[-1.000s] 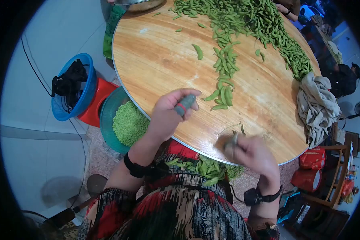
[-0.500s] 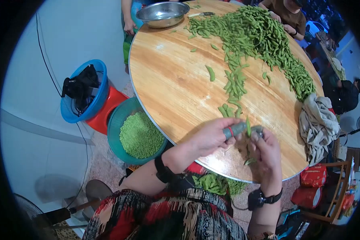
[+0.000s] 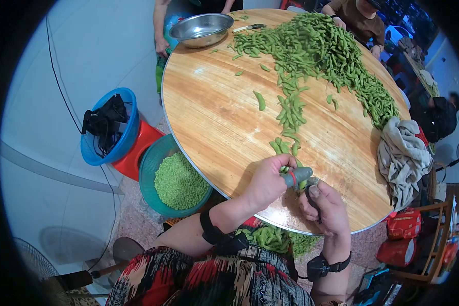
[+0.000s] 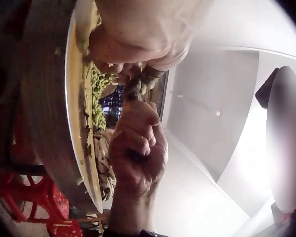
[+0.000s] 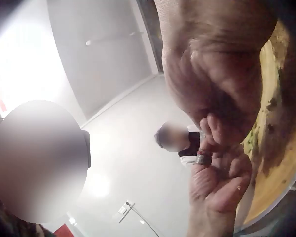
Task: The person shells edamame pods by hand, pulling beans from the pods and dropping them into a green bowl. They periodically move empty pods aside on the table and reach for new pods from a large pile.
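Observation:
My left hand [image 3: 268, 183], with a grey cover [image 3: 302, 175] and red band on one digit, pinches a green soybean pod [image 3: 302, 184] over the near part of the table. Up against it, my right hand [image 3: 327, 205] has its fingers curled and its covered thumb tip at the same pod. A thin dark strip [image 3: 313, 200] lies along the right fingers. In the left wrist view, a bit of pale green [image 4: 144, 89] shows between the tips; the hands hide the rest. Just beyond them, several loose pods [image 3: 280, 146] trail back to a big pod heap [image 3: 331, 46].
The round wooden table [image 3: 214, 127] bears a steel bowl [image 3: 201, 30], a knife [image 3: 250, 27] and a grey cloth [image 3: 404, 163]. Below its left edge stands a teal basin [image 3: 147, 176] of shelled beans [image 3: 181, 181]. Opened pods [image 3: 270, 238] lie by the lap. Other people sit across.
My hands were apart, the right one blurred near the table edge; they came together at a pod and stay joined, now slightly lower left. The head view has tilted up, showing more table.

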Available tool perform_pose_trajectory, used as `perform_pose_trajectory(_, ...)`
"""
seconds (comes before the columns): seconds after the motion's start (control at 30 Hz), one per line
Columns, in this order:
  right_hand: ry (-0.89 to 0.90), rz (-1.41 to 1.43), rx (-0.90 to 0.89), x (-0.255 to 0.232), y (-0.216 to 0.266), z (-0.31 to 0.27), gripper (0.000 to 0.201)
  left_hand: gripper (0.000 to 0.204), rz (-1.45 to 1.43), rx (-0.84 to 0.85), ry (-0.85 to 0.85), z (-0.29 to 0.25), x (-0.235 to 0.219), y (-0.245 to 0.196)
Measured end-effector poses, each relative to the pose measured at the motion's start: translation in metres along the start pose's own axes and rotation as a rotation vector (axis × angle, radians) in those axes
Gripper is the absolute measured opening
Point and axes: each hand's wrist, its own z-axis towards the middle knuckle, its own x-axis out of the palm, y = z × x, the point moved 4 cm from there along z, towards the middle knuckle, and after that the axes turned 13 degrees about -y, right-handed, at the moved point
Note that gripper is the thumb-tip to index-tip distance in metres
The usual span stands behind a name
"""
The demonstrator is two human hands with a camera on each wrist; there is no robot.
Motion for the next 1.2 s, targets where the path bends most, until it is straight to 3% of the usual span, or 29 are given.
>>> perform_pose_trajectory(0.07, -0.042, -0.066, -0.021, -0.001, -0.002, 0.001, 0.017, 0.005, 0.231, 0.161, -0.009, -0.004, 0.003, -0.005)
perform_pose_trajectory(0.2, -0.069, -0.035, -0.037, 0.002, -0.005, -0.001, 0.015, 0.005, 0.124, 0.166, 0.161, -0.004, 0.007, -0.001)
perform_pose_trajectory(0.27, -0.05, 0.035, -0.008, 0.002, -0.004, -0.005, 0.015, 0.008, -0.01, -0.133, 0.287, -0.002, -0.001, 0.013)
perform_pose_trajectory(0.33, -0.021, 0.08, 0.125, 0.003, -0.005, -0.007, 0.015, 0.008, -0.072, -0.186, 0.31, -0.003, 0.0, 0.012)
perform_pose_trajectory(0.4, -0.084, 0.044, 0.082, 0.001, -0.008, -0.004, 0.015, 0.007, -0.132, -0.233, 0.33, -0.009, 0.006, 0.01)
perform_pose_trajectory(0.47, -0.175, -0.1, -0.111, -0.003, -0.011, 0.001, 0.014, 0.009, 0.103, -0.107, 0.21, -0.012, 0.008, 0.008)
perform_pose_trajectory(0.5, -0.182, -0.094, -0.11, -0.006, -0.018, 0.005, 0.014, 0.009, 0.106, -0.113, 0.215, -0.011, 0.01, 0.01)
perform_pose_trajectory(0.57, -0.317, -0.585, -0.497, -0.013, -0.012, 0.006, 0.015, 0.014, 0.315, 0.171, 0.11, -0.008, 0.011, 0.003)
perform_pose_trajectory(0.6, -0.324, -0.582, -0.497, -0.013, -0.01, 0.007, 0.015, 0.014, 0.317, 0.168, 0.117, -0.008, 0.011, 0.005)
perform_pose_trajectory(0.67, -0.362, -0.315, -0.256, -0.016, -0.011, 0.01, 0.014, 0.023, 0.34, 0.27, 0.046, -0.006, 0.006, 0.01)
perform_pose_trajectory(0.77, -0.322, -0.298, -0.231, -0.018, -0.013, 0.011, 0.014, 0.031, 0.261, 0.165, 0.117, -0.005, 0.0, 0.015)
perform_pose_trajectory(0.83, -0.309, -0.471, -0.258, -0.019, -0.007, 0.01, 0.014, 0.034, 0.317, 0.163, 0.115, -0.006, 0.001, 0.011)
perform_pose_trajectory(0.9, -0.458, -0.524, -0.544, -0.025, 0.003, 0.012, 0.013, 0.038, 0.37, 0.159, 0.111, -0.009, 0.004, 0.006)
perform_pose_trajectory(0.97, -0.498, -0.53, -0.57, -0.021, 0.012, 0.008, 0.015, 0.048, 0.797, 0.633, 0.181, -0.019, 0.017, -0.01)
perform_pose_trajectory(1.1, -0.424, -0.619, -0.587, -0.014, 0.009, 0.003, 0.022, 0.065, 0.775, 0.438, 0.128, -0.029, 0.015, -0.013)
perform_pose_trajectory(1.13, -0.427, -0.605, -0.59, -0.012, 0.009, 0.001, 0.021, 0.058, 0.705, 0.4, 0.122, -0.028, 0.012, -0.012)
perform_pose_trajectory(1.17, -0.431, -0.592, -0.6, -0.011, 0.01, 0.0, 0.02, 0.058, 0.7, 0.413, 0.123, -0.026, 0.01, -0.011)
perform_pose_trajectory(1.2, -0.382, -0.342, -0.615, -0.01, 0.003, 0.005, 0.018, 0.052, 0.736, 0.597, 0.197, -0.027, 0.014, -0.017)
